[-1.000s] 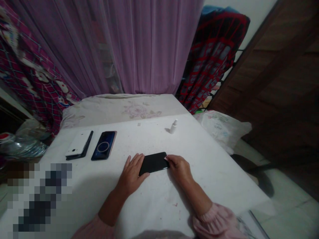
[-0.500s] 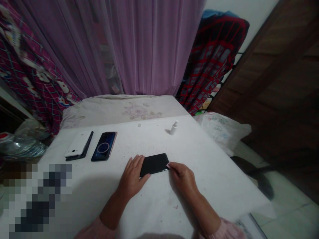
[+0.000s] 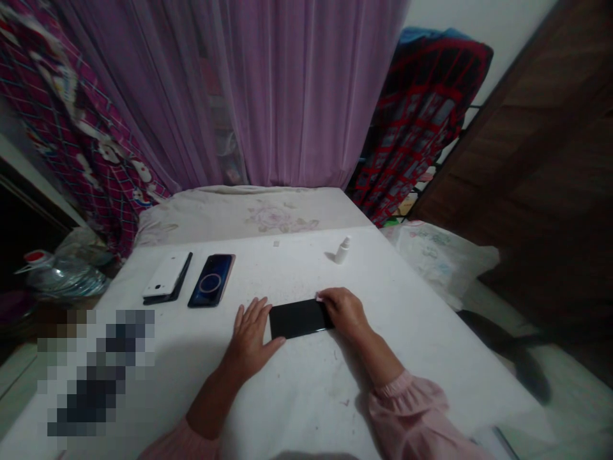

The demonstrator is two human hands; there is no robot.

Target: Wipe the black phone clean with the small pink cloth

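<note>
A black smartphone (image 3: pixel 301 318) lies flat, screen up, on the white-covered table in front of me. My left hand (image 3: pixel 249 338) rests by its left end, fingers stretched out and thumb at the near left corner. At the other end, my right hand (image 3: pixel 345 312) has its fingers pinched together over the far right corner. A small pale pinkish piece (image 3: pixel 320 296), perhaps cloth or tissue, shows at those fingertips; most of it is hidden. Beyond the phone stands a small white spray bottle (image 3: pixel 342 251).
To the left lie a blue phone with a ring (image 3: pixel 211 281) and a white phone (image 3: pixel 167 273) on top of a dark one. A small whitish bit (image 3: pixel 276 244) lies farther back. A plastic bag (image 3: pixel 435 255) hangs by the right edge; a large water bottle (image 3: pixel 62 275) stands left.
My right hand has moved from the phone's near right corner to its far right edge, pinching the pale piece. My left hand's fingers have spread slightly off the phone. The view has shifted left.
</note>
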